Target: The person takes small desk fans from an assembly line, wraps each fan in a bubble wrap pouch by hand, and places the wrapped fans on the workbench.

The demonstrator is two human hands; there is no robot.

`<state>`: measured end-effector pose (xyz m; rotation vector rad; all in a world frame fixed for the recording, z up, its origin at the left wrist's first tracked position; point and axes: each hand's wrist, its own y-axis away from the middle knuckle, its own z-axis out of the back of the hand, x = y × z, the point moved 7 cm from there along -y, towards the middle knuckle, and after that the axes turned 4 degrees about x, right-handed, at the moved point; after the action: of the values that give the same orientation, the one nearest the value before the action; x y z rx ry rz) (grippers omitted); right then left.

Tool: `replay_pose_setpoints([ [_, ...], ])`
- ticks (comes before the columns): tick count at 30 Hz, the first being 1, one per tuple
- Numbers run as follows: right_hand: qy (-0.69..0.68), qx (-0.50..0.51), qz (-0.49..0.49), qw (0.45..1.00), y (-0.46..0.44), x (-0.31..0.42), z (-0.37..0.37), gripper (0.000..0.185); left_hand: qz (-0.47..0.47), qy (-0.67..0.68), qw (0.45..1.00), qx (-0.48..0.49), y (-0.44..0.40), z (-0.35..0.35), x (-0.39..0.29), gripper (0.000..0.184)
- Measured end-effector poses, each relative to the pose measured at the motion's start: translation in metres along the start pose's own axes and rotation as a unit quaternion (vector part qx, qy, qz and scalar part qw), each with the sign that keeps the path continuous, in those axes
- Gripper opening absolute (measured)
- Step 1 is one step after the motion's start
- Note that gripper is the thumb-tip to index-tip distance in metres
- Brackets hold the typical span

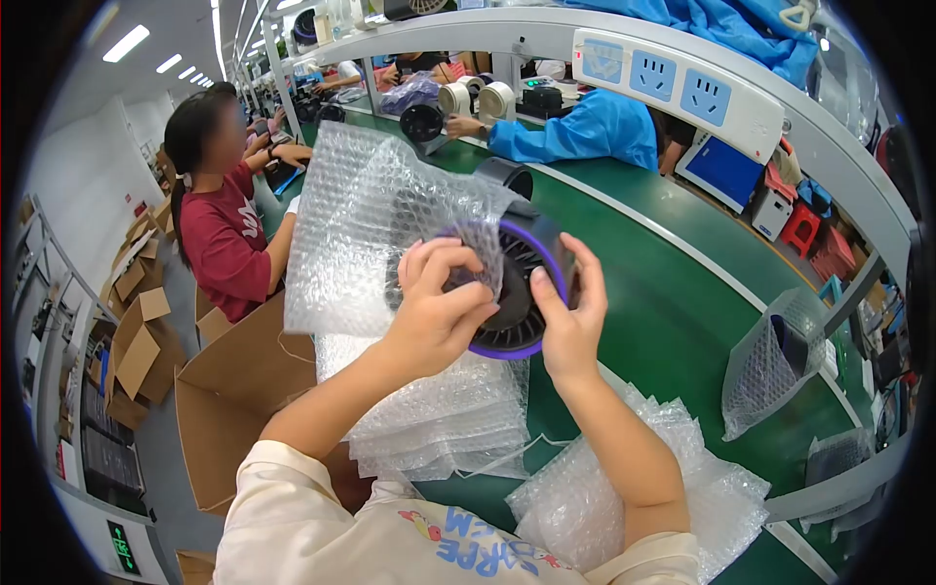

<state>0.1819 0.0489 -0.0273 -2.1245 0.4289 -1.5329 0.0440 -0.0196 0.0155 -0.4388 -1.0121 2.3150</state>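
A round black fan (526,327) with a purple rim and radial blades is tilted in front of me, above the green bench. My right hand (575,317) grips its right edge, thumb on the front and fingers around the back. My left hand (439,302) is closed on the edge of a clear bubble wrap bag (341,214), which covers the fan's left part. The fan's far side is hidden by the bag and my fingers. Below my forearms lies a stack of flat bubble wrap bags (439,419).
Another pile of bubble wrap bags (643,487) lies at right front. An open cardboard box (234,409) stands at left. A wrapped item (775,356) sits on the green bench (643,302) at right. A person in a red shirt (229,229) and a blue sleeve (585,132) are across the bench.
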Motion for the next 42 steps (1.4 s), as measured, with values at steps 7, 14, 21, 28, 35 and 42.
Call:
replay_pose_setpoints([
  [7, -0.343, -0.056, -0.201, 0.916, -0.009, -0.027, 0.006, 0.044, -0.1, -0.022, 0.994, -0.028, 0.007, -0.011, -0.047, 0.01],
  [14, -0.097, -0.084, -0.028, 0.991, -0.007, 0.0, 0.014, 0.042, -0.147, 0.229, 0.952, -0.142, -0.016, 0.019, -0.059, 0.011],
  [21, 0.432, -0.085, 0.235, 0.867, -0.034, 0.086, 0.068, 0.05, -0.201, 0.356, 0.908, 0.094, -0.014, -0.021, -0.08, 0.017],
  [28, 0.747, -0.216, -0.174, 0.604, -0.057, 0.063, 0.196, 0.044, -0.35, 0.47, 0.81, 0.013, -0.044, 0.063, -0.133, 0.006],
  [35, 0.795, -0.198, -0.204, 0.537, -0.055, 0.005, 0.266, 0.04, -0.406, 0.537, 0.713, -0.2, -0.044, 0.068, -0.178, 0.021],
  [42, 0.764, -0.195, -0.259, 0.558, -0.055, 0.012, 0.261, 0.04, -0.372, 0.637, 0.636, -0.228, -0.028, 0.059, -0.163, 0.02],
])
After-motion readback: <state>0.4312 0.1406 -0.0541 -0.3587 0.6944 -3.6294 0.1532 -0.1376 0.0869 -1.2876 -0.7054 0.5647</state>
